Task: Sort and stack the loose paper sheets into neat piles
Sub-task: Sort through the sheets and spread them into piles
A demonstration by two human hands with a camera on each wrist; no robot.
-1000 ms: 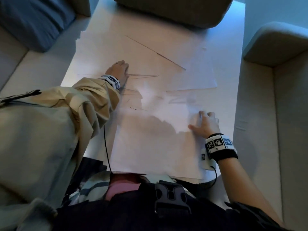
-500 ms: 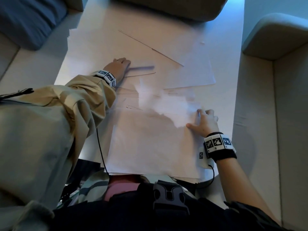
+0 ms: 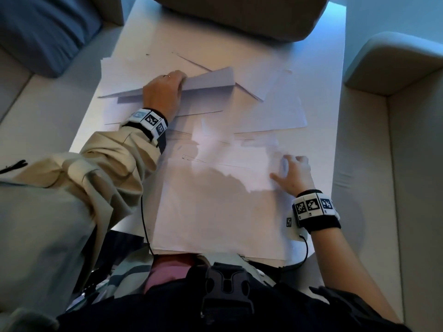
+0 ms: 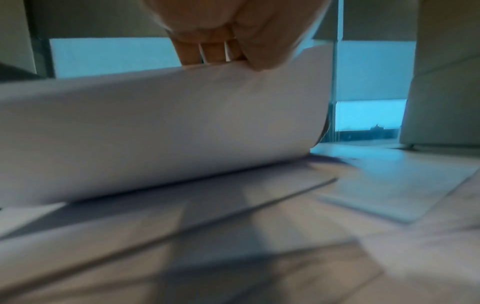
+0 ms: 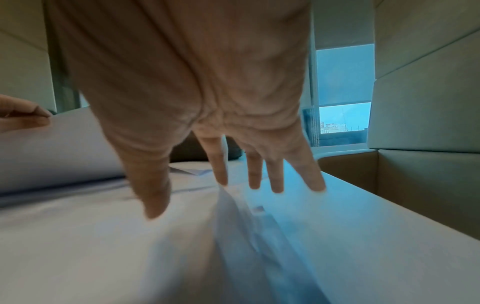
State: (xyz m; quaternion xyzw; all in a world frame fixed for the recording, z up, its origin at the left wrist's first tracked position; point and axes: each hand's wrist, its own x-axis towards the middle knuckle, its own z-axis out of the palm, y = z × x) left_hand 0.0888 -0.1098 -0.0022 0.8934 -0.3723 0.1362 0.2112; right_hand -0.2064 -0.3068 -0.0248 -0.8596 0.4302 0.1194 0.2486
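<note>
1. The left hand (image 3: 165, 92) has its grip clamped on a lifted sheet (image 3: 211, 77): in the left wrist view the fingers (image 4: 207, 51) lie on one face of the paper's upper edge and the thumb on the other.
2. That lifted sheet (image 4: 161, 123) is raised at the held edge and curls down to its lower edge, which rests on the flat sheets beneath.
3. The right hand (image 3: 293, 173) has its grip apart: the right wrist view shows the fingers (image 5: 254, 170) straight and spread, the tips down on paper near the counter's right side.
4. Under the index finger a sheet edge (image 5: 233, 205) is ruffled upward; the picture is too blurred to say whether it is pinched.
5. The loose paper sheets (image 3: 263, 109) lie overlapping and askew over most of the white counter (image 3: 333, 68), with a larger, squarer pile (image 3: 215, 212) at the near edge, between the two wrists.
6. Beige upholstered seats (image 3: 395, 164) flank the counter, with a blue cushion (image 3: 43, 29) at the far left.
</note>
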